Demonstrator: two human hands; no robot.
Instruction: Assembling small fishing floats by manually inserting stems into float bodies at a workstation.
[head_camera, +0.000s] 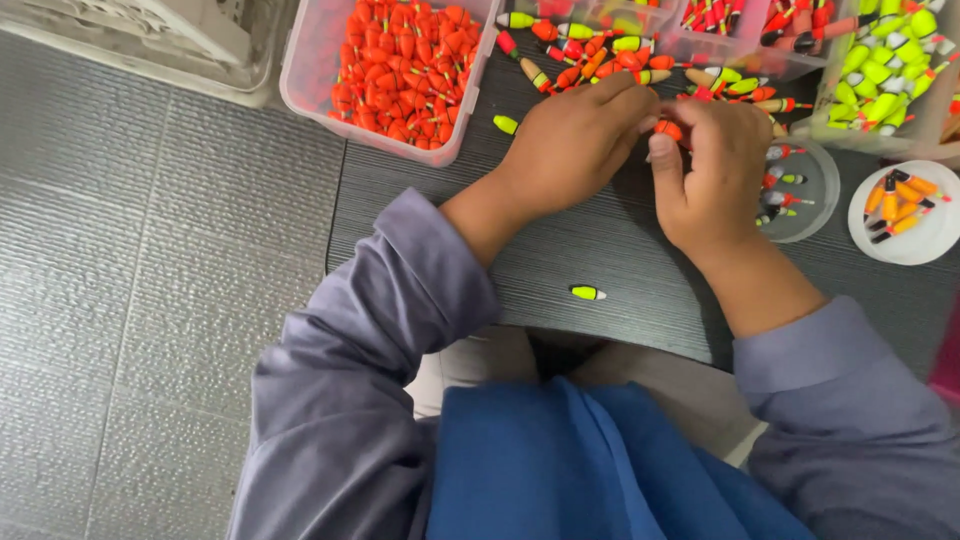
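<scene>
left hand (575, 140): fingers curled, pinching | right hand (712, 165): curled, thumb up, touching left

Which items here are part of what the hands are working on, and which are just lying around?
In hand:
- left hand
- right hand
- orange float piece
- loose float pile

Lying about:
- orange-piece bin
- lone yellow float
- white dish
- clear dish
</scene>
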